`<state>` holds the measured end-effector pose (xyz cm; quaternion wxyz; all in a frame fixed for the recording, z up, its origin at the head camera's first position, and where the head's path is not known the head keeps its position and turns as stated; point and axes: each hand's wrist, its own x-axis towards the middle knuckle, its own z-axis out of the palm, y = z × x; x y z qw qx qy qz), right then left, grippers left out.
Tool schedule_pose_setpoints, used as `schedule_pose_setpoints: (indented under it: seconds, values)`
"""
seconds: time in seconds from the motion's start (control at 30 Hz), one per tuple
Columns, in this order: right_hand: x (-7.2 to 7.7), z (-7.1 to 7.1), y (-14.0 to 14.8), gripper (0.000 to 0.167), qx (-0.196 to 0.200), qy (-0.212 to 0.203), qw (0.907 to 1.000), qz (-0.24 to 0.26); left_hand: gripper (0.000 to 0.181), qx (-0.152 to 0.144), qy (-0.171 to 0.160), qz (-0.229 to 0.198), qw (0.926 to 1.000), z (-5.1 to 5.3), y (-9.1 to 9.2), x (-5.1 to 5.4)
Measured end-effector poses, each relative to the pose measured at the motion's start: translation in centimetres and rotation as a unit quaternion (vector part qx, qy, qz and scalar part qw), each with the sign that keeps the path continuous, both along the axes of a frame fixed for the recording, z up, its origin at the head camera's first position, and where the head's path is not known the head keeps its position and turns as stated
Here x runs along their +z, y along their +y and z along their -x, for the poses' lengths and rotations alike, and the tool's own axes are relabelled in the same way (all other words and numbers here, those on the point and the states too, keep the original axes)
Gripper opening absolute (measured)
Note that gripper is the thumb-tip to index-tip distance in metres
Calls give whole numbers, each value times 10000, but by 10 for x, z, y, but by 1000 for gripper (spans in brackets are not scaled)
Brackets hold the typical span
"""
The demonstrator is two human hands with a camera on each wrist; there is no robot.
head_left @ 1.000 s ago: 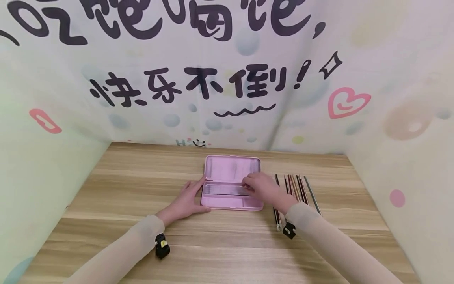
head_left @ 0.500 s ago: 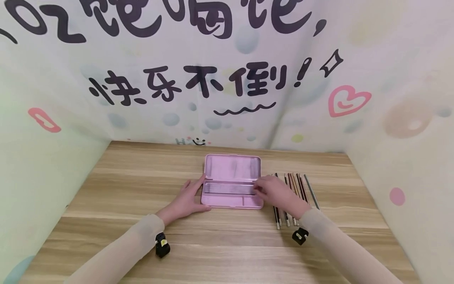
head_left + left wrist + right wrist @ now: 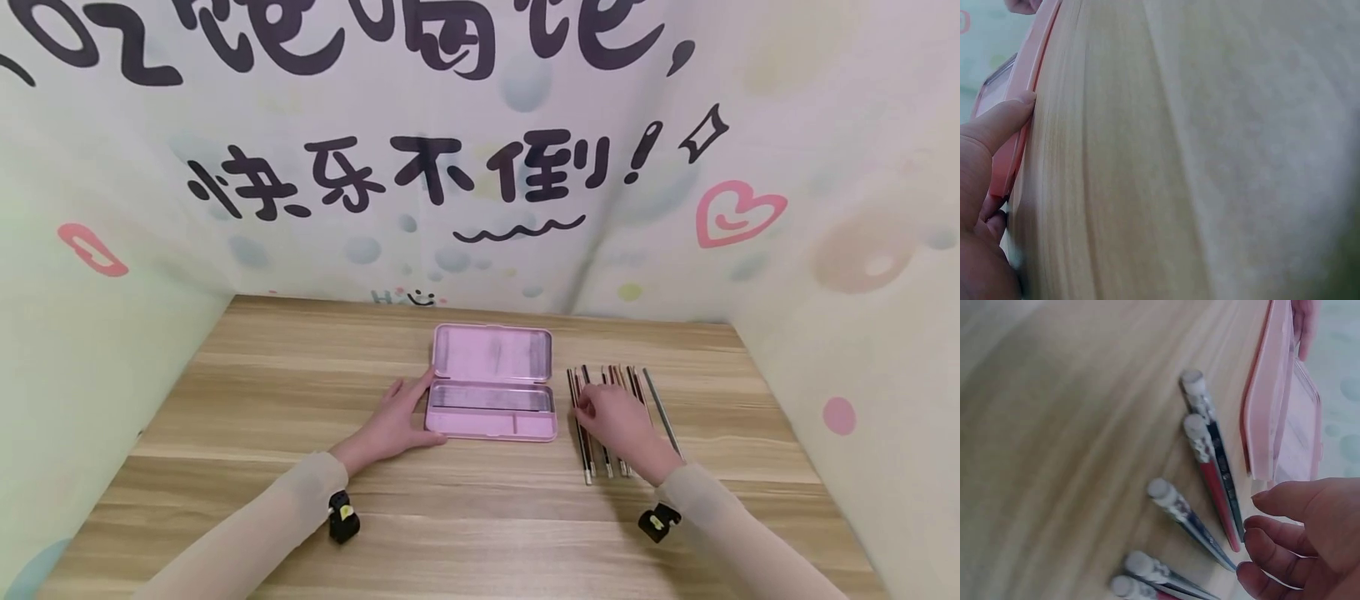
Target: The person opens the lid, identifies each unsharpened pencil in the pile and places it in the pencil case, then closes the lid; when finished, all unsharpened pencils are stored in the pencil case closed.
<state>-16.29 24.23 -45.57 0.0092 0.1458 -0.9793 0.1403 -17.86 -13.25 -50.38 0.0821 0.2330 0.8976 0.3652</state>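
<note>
A pink pencil case (image 3: 491, 425) lies unfolded, its lid (image 3: 492, 353) tilted back. My left hand (image 3: 386, 425) holds the case's left end, thumb along the front edge and index finger reaching towards the hinge. In the left wrist view the thumb (image 3: 1007, 122) presses the case's front wall (image 3: 1032, 53). My right hand (image 3: 618, 421) hovers over the pencils (image 3: 577, 425) right of the case. The right wrist view shows its fingers loosely bent, thumb apart, with nothing gripped. Several pencils there have white eraser ends (image 3: 1194, 381); my right hand hides parts of others.
A grey pencil (image 3: 662, 408) lies slightly apart at the right end of the row. Everything rests on a wood-grain table (image 3: 480, 517). Behind it hangs a white printed cloth (image 3: 322, 258), with similar walls at both sides.
My right hand has left the case and moved right, over the pencils. A dark pencil's upper end now shows at the row's left. The left hand and case have stayed put.
</note>
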Motion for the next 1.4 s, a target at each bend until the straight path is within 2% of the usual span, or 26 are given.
schedule_pose_setpoints:
  seconds: [0.37, 0.63, 0.83, 1.0, 1.1, 1.23, 1.4]
  values:
    - [-6, -4, -2, 19, 22, 189, 9997, -125, 115, 0, 34, 75, 10000, 3, 1, 0]
    - [-7, -4, -4, 25, -165, -22, 9994, -292, 115, 2, 36, 73, 10000, 2, 2, 1]
    - [-7, -2, -8, 33, -185, -5, 9993, -326, 116, 35, 19, 75, 10000, 1, 2, 2]
    - [-5, -1, -9, 39, -252, -348, 9990, -147, 115, 11, 14, 23, 10000, 1, 2, 3]
    - [-2, -2, -9, 32, -330, -609, 9976, 96, 115, 5, 0, 25, 10000, 1, 2, 2]
    - [7, -2, -8, 21, -356, -746, 9953, 513, 115, 4, -2, 79, 10000, 1, 1, 0]
    - [19, -2, -8, 17, -449, -904, 9907, 911, 115, -6, -31, 50, 10000, 0, 1, 0]
